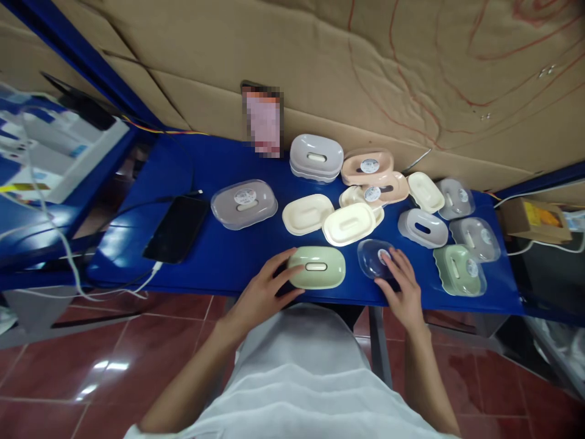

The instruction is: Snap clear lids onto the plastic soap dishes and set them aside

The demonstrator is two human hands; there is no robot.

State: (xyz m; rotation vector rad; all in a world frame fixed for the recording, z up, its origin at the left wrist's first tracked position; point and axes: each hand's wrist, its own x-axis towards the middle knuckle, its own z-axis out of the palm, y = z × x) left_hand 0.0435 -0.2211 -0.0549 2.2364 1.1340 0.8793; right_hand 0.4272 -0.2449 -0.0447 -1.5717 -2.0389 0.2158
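Observation:
My left hand (265, 289) is closed around the left end of a light green soap dish (331, 277) near the table's front edge. One finger reaches over its top, beside a pale oval insert (316, 267) in the middle. To the right, my right hand (404, 289) grips the right side of a clear plastic lid (369, 259) with a round sticker, which is partly hidden by the fingers. Behind them lie cream oval trays (308, 214). A grey dish (423, 228) with a dark slot sits beyond my right hand.
Lidded soap dishes in grey (244, 210), peach (359, 167) and green (452, 268) stand around the blue table (247, 262). A dark phone (177, 228) with a cable lies at the left. Cardboard (192, 55) walls the back; a small carton (532, 222) stands far right.

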